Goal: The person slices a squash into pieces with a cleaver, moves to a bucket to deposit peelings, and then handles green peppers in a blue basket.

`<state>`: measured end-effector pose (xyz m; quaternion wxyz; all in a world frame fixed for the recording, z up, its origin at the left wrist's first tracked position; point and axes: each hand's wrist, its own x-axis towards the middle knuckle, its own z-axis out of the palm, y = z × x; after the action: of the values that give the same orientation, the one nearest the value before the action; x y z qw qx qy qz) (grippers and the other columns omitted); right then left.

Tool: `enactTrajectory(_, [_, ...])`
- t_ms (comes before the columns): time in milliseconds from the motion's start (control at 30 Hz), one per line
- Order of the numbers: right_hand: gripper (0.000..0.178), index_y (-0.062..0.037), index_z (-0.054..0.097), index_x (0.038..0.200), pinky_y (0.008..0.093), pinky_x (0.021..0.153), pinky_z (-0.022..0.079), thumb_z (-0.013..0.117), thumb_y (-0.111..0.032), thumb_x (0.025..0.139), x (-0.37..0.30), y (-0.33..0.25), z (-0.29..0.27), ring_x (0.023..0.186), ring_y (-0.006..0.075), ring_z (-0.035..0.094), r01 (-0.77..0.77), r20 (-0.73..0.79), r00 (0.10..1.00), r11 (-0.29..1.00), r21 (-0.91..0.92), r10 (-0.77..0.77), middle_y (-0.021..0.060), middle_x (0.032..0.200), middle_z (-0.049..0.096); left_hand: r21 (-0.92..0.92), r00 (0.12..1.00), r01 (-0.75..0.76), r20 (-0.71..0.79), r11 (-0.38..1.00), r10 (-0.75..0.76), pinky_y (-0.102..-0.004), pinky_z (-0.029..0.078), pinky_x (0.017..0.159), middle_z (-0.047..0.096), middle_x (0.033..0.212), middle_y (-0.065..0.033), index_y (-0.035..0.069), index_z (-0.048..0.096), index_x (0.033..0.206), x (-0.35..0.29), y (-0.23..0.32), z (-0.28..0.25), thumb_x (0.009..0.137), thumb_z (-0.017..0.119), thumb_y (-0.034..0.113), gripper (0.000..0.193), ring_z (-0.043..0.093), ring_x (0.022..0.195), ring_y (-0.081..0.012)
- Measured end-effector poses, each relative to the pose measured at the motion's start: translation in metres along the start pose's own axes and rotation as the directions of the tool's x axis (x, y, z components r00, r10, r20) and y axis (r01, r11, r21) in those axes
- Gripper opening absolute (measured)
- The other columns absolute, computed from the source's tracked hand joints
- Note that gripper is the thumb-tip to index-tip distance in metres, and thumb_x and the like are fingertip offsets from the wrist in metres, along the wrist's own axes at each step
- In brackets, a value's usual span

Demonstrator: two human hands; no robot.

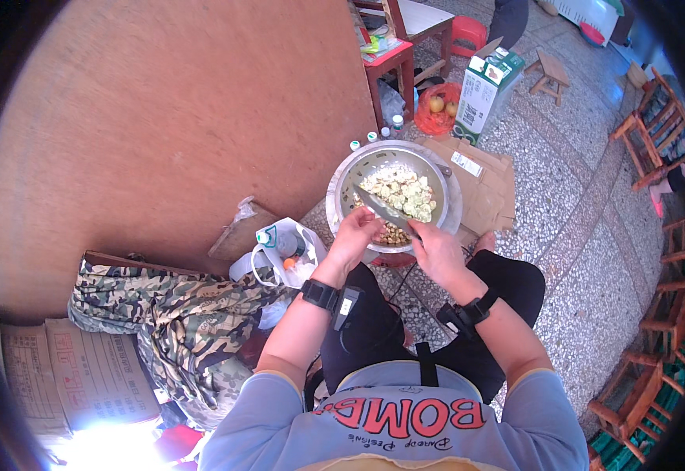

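My right hand (439,253) grips the handle of a kitchen knife (389,210). Its dark blade slants up and left across a round metal bowl (361,167). At the bowl's near left edge my left hand (360,234) is closed, fingertips pinched beside the blade; what they hold is too small to make out. Pale, cut pieces of food (400,191) fill much of the bowl, with browner bits (393,235) at the near side. The bowl rests in a wider pale, round rim (454,199), in front of my knees.
Small white-capped bottles (397,122) stand behind the bowl, and flattened cardboard (490,184) lies right of it. A white bag (305,245) and camouflage cloth (177,302) are at left, below a large brown board (193,118). Wooden chairs (633,392) line the right.
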<state>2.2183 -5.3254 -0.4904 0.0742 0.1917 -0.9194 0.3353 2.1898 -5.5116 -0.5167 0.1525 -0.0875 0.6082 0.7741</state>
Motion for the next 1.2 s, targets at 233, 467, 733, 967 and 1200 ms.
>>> enactTrajectory(233, [0.043, -0.0062, 0.048, 0.112, 0.0370, 0.060, 0.048, 0.056, -0.010, 0.070, -0.002, -0.023, -0.013, 0.071, 0.0291, 0.057, 0.106, 0.053, 0.993, 0.994, -0.028, -0.104, 0.0114, 0.086, 0.055, -0.279, 0.992, -0.070, -0.118, 0.958, 0.038, -0.0264, 0.046, 0.069, 0.056, 0.099, -0.0094, -0.003, 0.049, 0.105, -0.009, 0.013, 0.014, 0.078, 0.055, 0.000, 0.028, 0.056, 0.083, -0.0164])
enactTrajectory(467, [0.040, -0.0050, 0.049, 0.110, 0.0371, 0.061, 0.047, 0.056, -0.009, 0.071, -0.001, -0.020, -0.009, 0.073, 0.0298, 0.057, 0.103, 0.039, 0.994, 0.995, 0.004, -0.103, 0.0125, 0.087, 0.056, -0.325, 0.996, -0.019, -0.092, 0.945, -0.011, -0.0264, 0.049, 0.072, 0.056, 0.097, -0.0061, 0.003, 0.051, 0.099, -0.008, 0.012, 0.009, 0.082, 0.054, 0.006, 0.018, 0.057, 0.085, -0.0157])
enactTrajectory(733, [0.033, -0.0055, 0.050, 0.107, 0.0376, 0.064, 0.048, 0.052, -0.012, 0.075, -0.003, 0.019, 0.014, 0.075, 0.0307, 0.058, -0.052, 0.003, 0.999, 0.999, -0.002, 0.052, 0.0137, 0.086, 0.058, -0.352, 0.993, 0.090, -0.037, 0.932, -0.110, -0.0262, 0.050, 0.071, 0.057, 0.089, -0.0063, 0.003, 0.052, 0.094, -0.001, 0.002, -0.005, 0.081, 0.053, 0.003, 0.013, 0.059, 0.080, -0.0187])
enactTrajectory(967, [0.039, -0.0054, 0.050, 0.108, 0.0349, 0.057, 0.047, 0.058, -0.015, 0.071, 0.001, -0.020, 0.001, 0.069, 0.0233, 0.058, 0.139, 0.047, 0.989, 0.989, -0.053, -0.137, 0.0090, 0.080, 0.055, -0.418, 0.987, -0.014, -0.150, 0.908, -0.054, -0.0267, 0.050, 0.070, 0.057, 0.090, -0.0058, 0.005, 0.050, 0.100, -0.005, 0.001, 0.007, 0.081, 0.054, 0.005, 0.020, 0.058, 0.082, -0.0170])
enactTrajectory(1200, [0.030, -0.0045, 0.052, 0.104, 0.0387, 0.063, 0.047, 0.053, -0.012, 0.075, 0.001, 0.018, 0.017, 0.073, 0.0303, 0.058, -0.075, 0.059, 0.995, 0.997, -0.014, 0.076, 0.0142, 0.085, 0.058, -0.339, 0.990, 0.074, -0.089, 0.938, -0.110, -0.0245, 0.051, 0.067, 0.057, 0.086, -0.0080, -0.001, 0.051, 0.094, 0.000, 0.000, -0.003, 0.081, 0.054, 0.004, 0.014, 0.059, 0.074, -0.0169])
